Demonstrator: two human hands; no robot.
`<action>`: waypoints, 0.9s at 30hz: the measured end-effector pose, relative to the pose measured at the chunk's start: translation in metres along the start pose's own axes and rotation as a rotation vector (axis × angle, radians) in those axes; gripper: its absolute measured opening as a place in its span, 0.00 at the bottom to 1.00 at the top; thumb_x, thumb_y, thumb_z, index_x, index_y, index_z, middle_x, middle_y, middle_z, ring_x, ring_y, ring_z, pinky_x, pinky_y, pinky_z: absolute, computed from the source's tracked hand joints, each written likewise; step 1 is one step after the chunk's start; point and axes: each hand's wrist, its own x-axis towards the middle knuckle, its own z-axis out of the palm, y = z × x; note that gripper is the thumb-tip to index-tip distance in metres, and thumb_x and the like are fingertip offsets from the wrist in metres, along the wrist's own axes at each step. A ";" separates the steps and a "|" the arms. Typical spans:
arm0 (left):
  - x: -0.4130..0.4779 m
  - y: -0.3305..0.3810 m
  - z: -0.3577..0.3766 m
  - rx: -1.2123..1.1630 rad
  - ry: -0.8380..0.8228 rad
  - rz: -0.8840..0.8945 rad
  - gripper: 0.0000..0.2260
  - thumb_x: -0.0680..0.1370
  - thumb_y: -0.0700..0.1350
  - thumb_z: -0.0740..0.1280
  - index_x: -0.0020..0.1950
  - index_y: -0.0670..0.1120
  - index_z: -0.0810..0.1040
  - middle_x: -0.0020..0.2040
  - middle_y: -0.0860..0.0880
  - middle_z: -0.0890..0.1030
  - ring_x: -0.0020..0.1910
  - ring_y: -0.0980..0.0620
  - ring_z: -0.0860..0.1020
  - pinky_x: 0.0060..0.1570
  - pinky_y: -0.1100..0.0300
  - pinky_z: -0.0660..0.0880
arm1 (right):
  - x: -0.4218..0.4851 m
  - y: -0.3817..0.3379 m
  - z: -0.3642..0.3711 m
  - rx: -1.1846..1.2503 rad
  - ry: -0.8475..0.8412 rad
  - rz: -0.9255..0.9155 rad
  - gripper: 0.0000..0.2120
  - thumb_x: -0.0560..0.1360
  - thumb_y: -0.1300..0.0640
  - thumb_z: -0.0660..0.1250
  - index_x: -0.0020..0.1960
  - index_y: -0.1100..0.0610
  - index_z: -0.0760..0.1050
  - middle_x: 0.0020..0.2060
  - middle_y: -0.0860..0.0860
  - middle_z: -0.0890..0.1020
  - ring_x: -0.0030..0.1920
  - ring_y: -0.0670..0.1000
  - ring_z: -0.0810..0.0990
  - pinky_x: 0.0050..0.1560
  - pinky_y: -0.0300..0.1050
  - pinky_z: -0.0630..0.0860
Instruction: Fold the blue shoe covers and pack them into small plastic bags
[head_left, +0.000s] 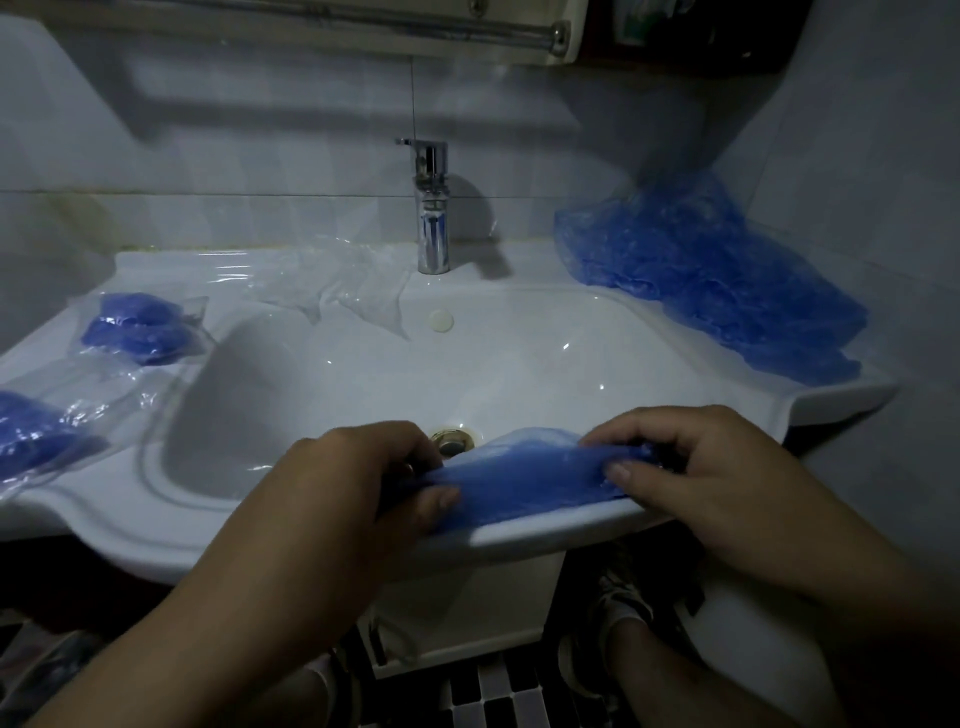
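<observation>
A blue shoe cover lies stretched along the front rim of the white sink. My left hand pinches its left end and my right hand pinches its right end. A heap of loose blue shoe covers sits on the sink's right ledge. Two small plastic bags holding folded blue covers lie on the left ledge, one further back and one at the frame's left edge. Empty clear plastic bags lie behind the basin, left of the tap.
A chrome tap stands at the back centre of the sink. The drain shows just beyond my hands. A metal rail runs along the wall above. Tiled floor and shoes show below the sink.
</observation>
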 end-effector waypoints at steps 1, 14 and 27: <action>0.000 0.001 -0.003 -0.031 -0.014 -0.027 0.06 0.69 0.62 0.66 0.41 0.63 0.77 0.35 0.67 0.80 0.33 0.64 0.79 0.34 0.62 0.73 | 0.000 -0.001 0.000 0.005 0.017 0.024 0.12 0.75 0.59 0.70 0.51 0.43 0.82 0.43 0.36 0.83 0.47 0.38 0.80 0.46 0.28 0.72; 0.017 -0.003 -0.002 -0.106 0.062 -0.168 0.21 0.66 0.53 0.78 0.54 0.59 0.74 0.38 0.59 0.81 0.36 0.61 0.77 0.35 0.64 0.69 | 0.012 -0.018 0.039 -0.304 0.280 0.203 0.16 0.82 0.53 0.58 0.67 0.50 0.75 0.61 0.46 0.79 0.58 0.44 0.76 0.56 0.34 0.68; -0.012 0.027 0.005 0.096 0.266 0.151 0.16 0.75 0.58 0.62 0.58 0.53 0.79 0.54 0.55 0.80 0.49 0.53 0.79 0.50 0.59 0.74 | 0.015 -0.030 0.042 -0.448 0.228 0.250 0.14 0.82 0.53 0.57 0.63 0.51 0.76 0.55 0.48 0.82 0.52 0.46 0.79 0.55 0.41 0.76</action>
